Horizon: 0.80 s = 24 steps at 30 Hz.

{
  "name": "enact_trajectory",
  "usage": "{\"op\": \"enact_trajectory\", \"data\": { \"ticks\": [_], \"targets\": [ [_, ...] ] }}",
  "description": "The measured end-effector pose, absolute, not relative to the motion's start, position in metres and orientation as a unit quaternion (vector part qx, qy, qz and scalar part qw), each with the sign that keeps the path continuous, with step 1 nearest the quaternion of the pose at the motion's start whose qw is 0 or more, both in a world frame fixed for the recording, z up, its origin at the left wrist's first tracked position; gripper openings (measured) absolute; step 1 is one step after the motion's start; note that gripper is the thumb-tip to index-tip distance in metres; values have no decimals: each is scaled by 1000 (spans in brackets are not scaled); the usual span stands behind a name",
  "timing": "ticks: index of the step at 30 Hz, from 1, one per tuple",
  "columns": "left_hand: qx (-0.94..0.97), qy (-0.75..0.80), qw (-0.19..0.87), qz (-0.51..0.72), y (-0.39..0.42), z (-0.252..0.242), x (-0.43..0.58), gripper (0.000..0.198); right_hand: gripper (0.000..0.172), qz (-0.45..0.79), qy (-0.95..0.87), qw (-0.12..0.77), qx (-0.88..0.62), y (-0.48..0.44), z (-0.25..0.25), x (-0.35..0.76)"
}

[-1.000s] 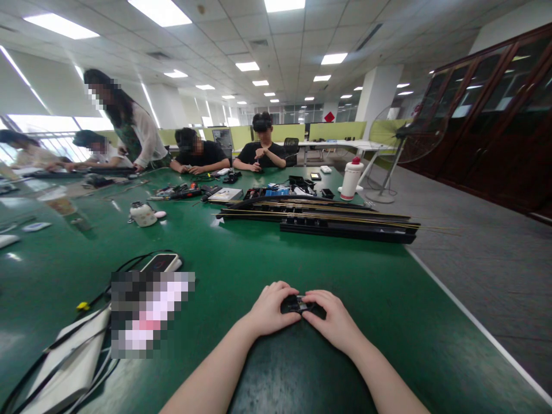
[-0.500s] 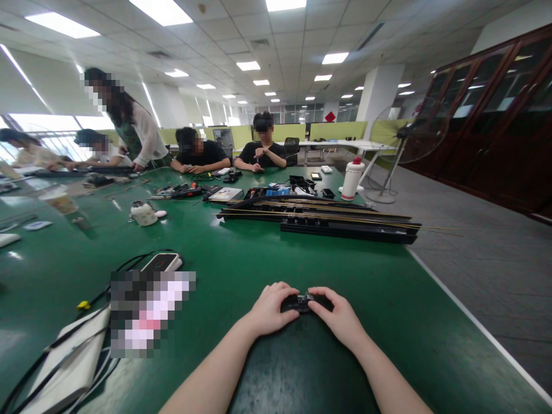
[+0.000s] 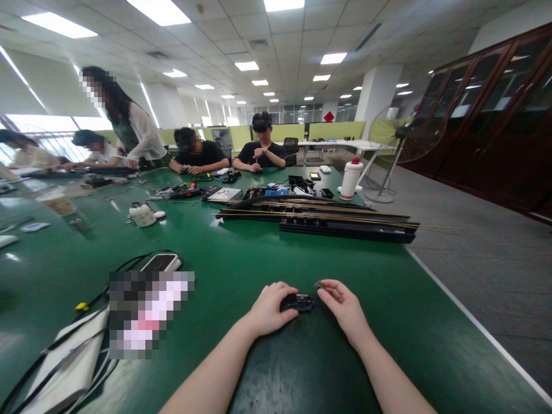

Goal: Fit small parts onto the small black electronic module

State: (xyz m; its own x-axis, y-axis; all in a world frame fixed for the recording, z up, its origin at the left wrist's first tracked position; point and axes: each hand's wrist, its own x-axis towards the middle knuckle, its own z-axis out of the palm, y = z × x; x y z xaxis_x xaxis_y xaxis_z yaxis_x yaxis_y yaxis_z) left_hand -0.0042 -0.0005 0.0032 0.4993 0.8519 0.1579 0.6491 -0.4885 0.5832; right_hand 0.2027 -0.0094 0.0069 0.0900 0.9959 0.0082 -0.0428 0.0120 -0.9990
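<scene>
My left hand [image 3: 272, 307] grips a small black plastic part [image 3: 303, 303] by its left end, holding it low against the green tabletop [image 3: 241, 259]. The part has an uneven top with small raised details; its left end is hidden under my fingers. Just to the right of it, my right hand [image 3: 342, 302] pinches a tiny bluish piece [image 3: 319, 284] between thumb and fingertips. That piece is apart from the black part and slightly above it, and is too small for me to name.
Long black rails with thin brass-coloured rods [image 3: 349, 225] lie across the table ahead. At left are a power bank [image 3: 161, 263], cables and a white box [image 3: 71, 356]. A white bottle [image 3: 351, 178] stands farther back. Several people sit or stand around the far side.
My right hand has moved away from the black part, up and to the right, with the tiny bluish piece in its fingertips. My left hand stays in place on the part.
</scene>
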Motion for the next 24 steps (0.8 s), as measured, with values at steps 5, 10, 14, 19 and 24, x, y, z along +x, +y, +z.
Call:
{"op": "enact_trajectory", "data": {
  "ticks": [5,10,14,19,24],
  "targets": [
    [835,451,227,218,-1,2,-4,43,43,486,-428,565,-512,-9,7,205],
    [833,454,234,214,-1,5,-4,43,45,502,-382,592,-502,-8,4,208],
    [831,455,236,215,-2,6,-3,43,42,516,-349,615,-483,-6,2,211],
    [831,457,233,216,-1,5,-3,43,38,522,-346,620,-473,-5,1,212],
    [830,458,236,216,-1,4,-3,44,39,529,-331,626,-467,-5,2,212]
  ]
}}
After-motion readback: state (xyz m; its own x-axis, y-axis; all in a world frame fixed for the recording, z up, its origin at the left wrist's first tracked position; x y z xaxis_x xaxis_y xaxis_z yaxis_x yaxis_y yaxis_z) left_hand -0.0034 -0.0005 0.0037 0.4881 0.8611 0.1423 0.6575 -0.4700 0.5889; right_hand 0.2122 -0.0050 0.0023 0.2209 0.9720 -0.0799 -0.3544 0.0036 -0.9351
